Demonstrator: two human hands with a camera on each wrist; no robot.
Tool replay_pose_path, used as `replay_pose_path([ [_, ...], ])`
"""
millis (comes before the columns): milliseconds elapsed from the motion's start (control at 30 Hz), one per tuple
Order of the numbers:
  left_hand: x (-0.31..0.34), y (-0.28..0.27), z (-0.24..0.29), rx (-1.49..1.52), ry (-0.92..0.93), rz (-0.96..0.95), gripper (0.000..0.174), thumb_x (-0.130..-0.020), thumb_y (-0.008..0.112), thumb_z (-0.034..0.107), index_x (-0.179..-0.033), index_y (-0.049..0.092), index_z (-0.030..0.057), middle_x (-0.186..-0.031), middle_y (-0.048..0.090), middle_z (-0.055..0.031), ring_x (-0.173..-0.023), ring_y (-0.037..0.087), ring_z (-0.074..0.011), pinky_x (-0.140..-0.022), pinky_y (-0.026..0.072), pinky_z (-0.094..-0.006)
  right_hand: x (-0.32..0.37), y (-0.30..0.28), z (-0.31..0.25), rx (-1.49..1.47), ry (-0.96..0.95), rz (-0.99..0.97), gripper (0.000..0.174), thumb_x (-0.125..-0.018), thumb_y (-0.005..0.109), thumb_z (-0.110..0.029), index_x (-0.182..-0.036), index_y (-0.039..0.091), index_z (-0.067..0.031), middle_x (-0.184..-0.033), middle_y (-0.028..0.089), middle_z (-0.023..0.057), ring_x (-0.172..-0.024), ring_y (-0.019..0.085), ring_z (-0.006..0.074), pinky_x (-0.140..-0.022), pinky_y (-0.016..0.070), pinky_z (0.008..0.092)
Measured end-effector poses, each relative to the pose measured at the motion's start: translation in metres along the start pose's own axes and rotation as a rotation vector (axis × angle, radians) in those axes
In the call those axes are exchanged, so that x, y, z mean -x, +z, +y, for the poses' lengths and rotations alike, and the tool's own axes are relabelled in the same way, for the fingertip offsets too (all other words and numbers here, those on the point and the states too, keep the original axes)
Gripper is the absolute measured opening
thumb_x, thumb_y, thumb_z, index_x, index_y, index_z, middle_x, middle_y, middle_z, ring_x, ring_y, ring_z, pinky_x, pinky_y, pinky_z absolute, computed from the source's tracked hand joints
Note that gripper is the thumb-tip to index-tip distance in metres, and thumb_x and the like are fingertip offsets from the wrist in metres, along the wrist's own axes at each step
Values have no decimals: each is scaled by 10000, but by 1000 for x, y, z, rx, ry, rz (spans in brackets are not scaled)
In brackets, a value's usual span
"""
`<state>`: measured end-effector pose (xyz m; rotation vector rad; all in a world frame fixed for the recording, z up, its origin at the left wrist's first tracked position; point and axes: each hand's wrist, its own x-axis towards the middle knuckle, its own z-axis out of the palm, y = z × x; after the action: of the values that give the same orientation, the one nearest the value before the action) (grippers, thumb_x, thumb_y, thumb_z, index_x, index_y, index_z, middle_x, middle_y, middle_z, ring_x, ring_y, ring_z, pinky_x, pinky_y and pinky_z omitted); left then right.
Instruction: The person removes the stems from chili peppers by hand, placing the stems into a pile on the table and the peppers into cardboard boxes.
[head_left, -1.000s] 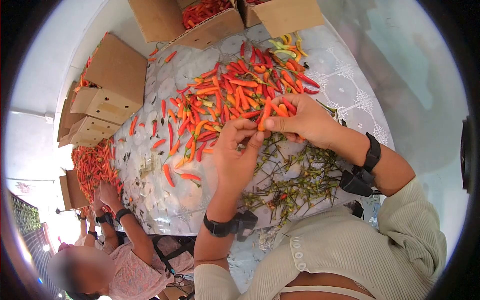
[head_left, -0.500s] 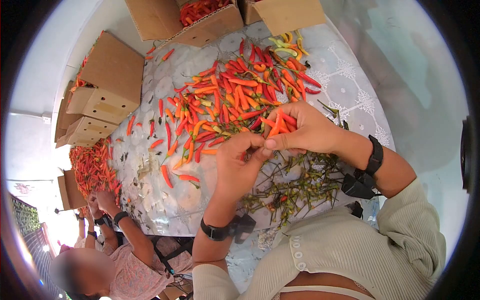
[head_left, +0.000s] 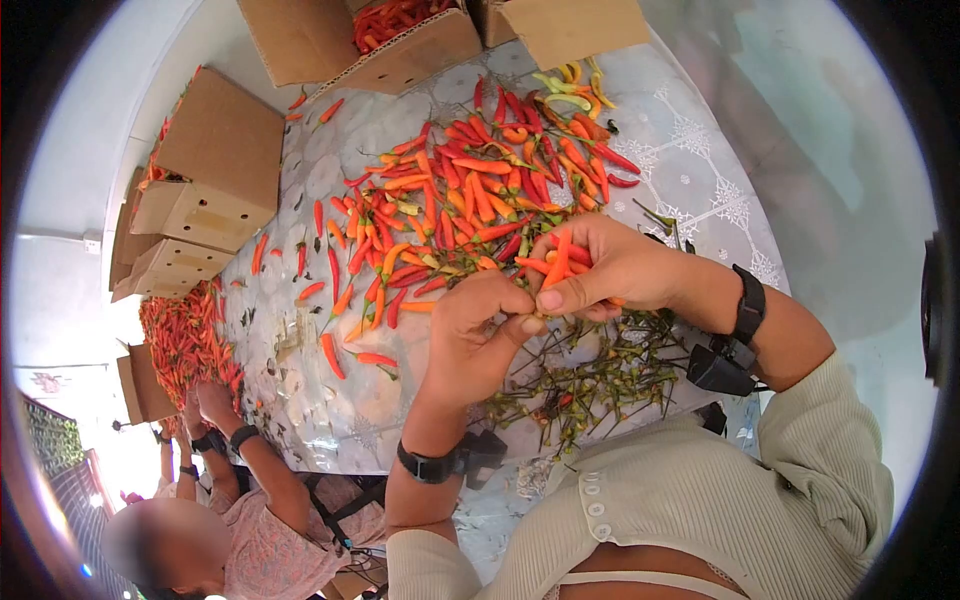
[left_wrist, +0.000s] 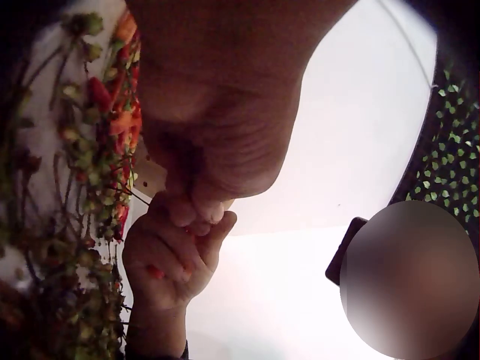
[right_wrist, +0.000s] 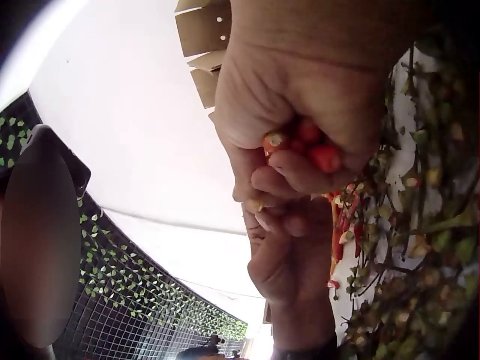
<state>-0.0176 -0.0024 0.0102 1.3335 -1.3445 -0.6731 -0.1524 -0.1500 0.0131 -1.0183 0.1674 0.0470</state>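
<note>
Head view: the right hand (head_left: 622,268) clutches several peppers (head_left: 561,258) above the bench (head_left: 330,425); the left hand (head_left: 472,338) meets it, fingers bent, hold unclear. Both have shifted bodyward, so pepper handling likely continues.

1. In the right hand's grip (head_left: 620,268), fingers and thumb cover parts of the held chillies (head_left: 562,262), so their number cannot be told.
2. Where the left hand's grip (head_left: 474,335) meets it, the pinched pale piece (right_wrist: 259,204) is too small to tell, perhaps a stem end.
3. In the left wrist view, the loose stems (left_wrist: 71,195) are dark and blurred.
4. The head view's top edge cuts off the cardboard box (head_left: 405,68).
5. The left forearm (head_left: 430,425) hides part of the near edge of the table (head_left: 725,190).
6. A second person's head (head_left: 165,548) is blurred.
</note>
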Motion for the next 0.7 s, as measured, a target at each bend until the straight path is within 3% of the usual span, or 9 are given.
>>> replay_pose_path([
  [133,3,0,-1,69,-65,12,97,-748,678,21,-740,582,28,-673,563,-38,-620,509,-162,-602,398,-289,-2,-3,3,-99,20,-38,230,-789,712,-178,-829,549,-21,-593,508,-9,-398,407,40,-339,263,181],
  [233,2,5,15,278,-266,71,84,-760,672,20,-753,588,21,-688,565,-42,-643,513,-152,-610,400,-283,-5,-5,4,-128,0,-22,206,-841,636,-200,-811,526,-29,-596,485,-18,-395,393,39,-333,256,173],
  [400,4,-1,3,22,-81,-46,67,-797,658,53,-787,610,8,-728,559,-48,-685,512,-144,-651,397,-266,-8,-25,-6,-351,-98,129,280,-895,531,-254,-701,507,-54,-521,412,-11,-402,362,50,-341,247,189],
  [433,2,-2,1,-43,-17,-70,70,-805,656,59,-801,617,2,-748,557,-49,-696,513,-139,-659,396,-259,-6,-25,-9,-360,-107,221,281,-894,525,-260,-697,499,-60,-539,410,-9,-426,375,56,-347,265,184],
  [533,-8,-7,3,-189,118,-120,92,-807,655,78,-782,619,-3,-735,550,-49,-704,488,-140,-667,380,-261,-5,-21,-13,-398,-142,248,257,-881,540,-244,-699,499,-67,-578,445,1,-450,403,65,-354,283,186],
  [633,-3,-7,-11,-223,-33,41,109,-766,680,115,-745,615,30,-679,559,-63,-687,509,-207,-646,379,-315,-8,-24,-6,-312,-127,223,162,-878,532,-209,-795,496,-74,-715,490,8,-497,441,70,-342,304,173],
  [700,-3,-6,-12,-331,-57,154,111,-754,686,123,-757,625,30,-690,561,-67,-698,514,-215,-655,383,-323,-9,-20,-4,-304,-141,309,135,-868,546,-194,-834,517,-67,-720,505,22,-524,471,80,-348,319,181],
])
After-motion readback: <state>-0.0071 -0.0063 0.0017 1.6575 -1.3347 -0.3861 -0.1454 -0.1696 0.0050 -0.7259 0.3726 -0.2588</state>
